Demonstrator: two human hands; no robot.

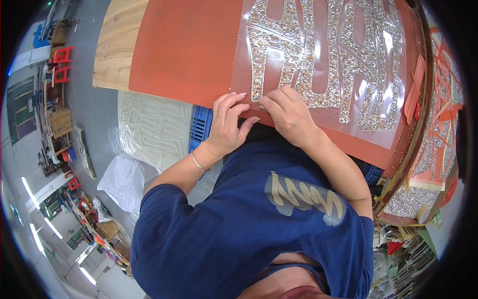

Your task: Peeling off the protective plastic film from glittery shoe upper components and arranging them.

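Observation:
A clear plastic film (240, 74) lies on the orange-red mat (186, 50), carrying silver-and-gold glitter shapes (326, 70) with narrow cut-out gaps. At the near edge of the mat, my left hand (229, 122) rests its fingertips close to the film's lower left corner, fingers stretched out and thumb apart. Just right of it, my right hand (289, 114) has its fingers bent and pressed together by the film's lower edge. Whatever may be between those fingertips is hidden or too small to make out.
Bare wooden board (117, 45) shows left of the mat. Below it lies a clear sheet of raised shapes (154, 129), beside a blue plastic crate (200, 127) and a white plastic bag (122, 182). Orange-red scraps (414, 89), glitter sheeting (411, 202) and a tape roll (423, 214) are at right.

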